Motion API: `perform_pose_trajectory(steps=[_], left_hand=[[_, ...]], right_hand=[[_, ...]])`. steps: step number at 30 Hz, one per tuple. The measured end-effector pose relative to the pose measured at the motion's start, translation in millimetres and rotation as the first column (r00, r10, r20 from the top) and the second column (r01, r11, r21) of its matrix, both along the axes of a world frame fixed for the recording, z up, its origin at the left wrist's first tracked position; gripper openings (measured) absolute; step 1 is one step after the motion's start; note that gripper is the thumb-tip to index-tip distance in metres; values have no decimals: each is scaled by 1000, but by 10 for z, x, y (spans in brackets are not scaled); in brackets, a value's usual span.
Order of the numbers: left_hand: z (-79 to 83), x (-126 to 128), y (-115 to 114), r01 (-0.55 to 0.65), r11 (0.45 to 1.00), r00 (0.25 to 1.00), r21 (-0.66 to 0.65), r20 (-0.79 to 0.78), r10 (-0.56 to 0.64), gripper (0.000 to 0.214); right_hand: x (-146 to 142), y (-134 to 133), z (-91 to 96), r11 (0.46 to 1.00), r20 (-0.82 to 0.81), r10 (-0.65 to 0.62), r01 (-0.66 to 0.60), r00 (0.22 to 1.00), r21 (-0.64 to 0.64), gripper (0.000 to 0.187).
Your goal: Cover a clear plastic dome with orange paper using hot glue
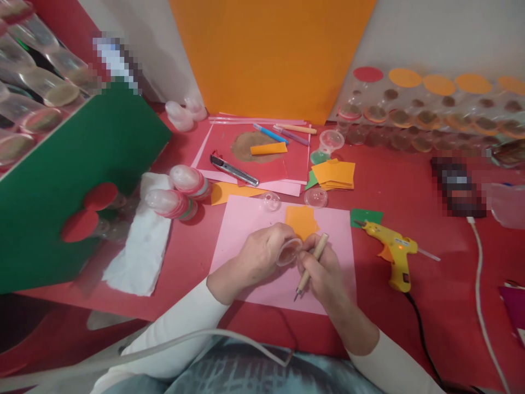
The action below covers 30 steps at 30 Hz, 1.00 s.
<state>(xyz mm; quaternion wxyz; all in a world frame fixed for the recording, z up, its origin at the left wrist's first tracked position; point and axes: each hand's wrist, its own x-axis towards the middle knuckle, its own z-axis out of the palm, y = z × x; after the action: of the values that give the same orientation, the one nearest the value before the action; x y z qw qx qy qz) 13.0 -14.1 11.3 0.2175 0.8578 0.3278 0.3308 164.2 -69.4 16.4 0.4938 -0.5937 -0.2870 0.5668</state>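
Over a pink sheet [241,219], my left hand [260,251] is closed on the edge of a small clear plastic dome lid [289,252], its round rim turned towards me. My right hand [328,276] grips a slim wooden-handled tool [312,262] whose thin metal tip points down and towards me. The right fingertips meet the lid's right edge; whether they also pinch it is hidden. Just beyond both hands lie orange paper pieces [301,219]. Two more clear lids, a left one [270,201] and a right one [315,197], sit at the sheet's far edge.
A yellow glue gun [394,249] with a cord lies at right, beside a green card [367,218]. Farther back are a box cutter [233,170], pens and orange cards [334,175]. Stacked lids [188,180], a white tissue [141,246] and a green board [82,191] stand left.
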Motion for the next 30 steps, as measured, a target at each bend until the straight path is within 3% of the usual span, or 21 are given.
perform_pose_trajectory(steps=[9,18,30], left_hand=[[-4,-19,17,-25,991,999,-135,-23,22,19],[76,36,47,65,991,989,121,124,-80,5],[99,53,47,98,991,981,91,160,-112,11]], right_hand=[[30,-15,29,998,-21,33,-34,999,-55,18],[8,-17,24,997,-75,65,-67,995,-25,23],[23,-60,-16,999,-26,36,-36,999,2,18]])
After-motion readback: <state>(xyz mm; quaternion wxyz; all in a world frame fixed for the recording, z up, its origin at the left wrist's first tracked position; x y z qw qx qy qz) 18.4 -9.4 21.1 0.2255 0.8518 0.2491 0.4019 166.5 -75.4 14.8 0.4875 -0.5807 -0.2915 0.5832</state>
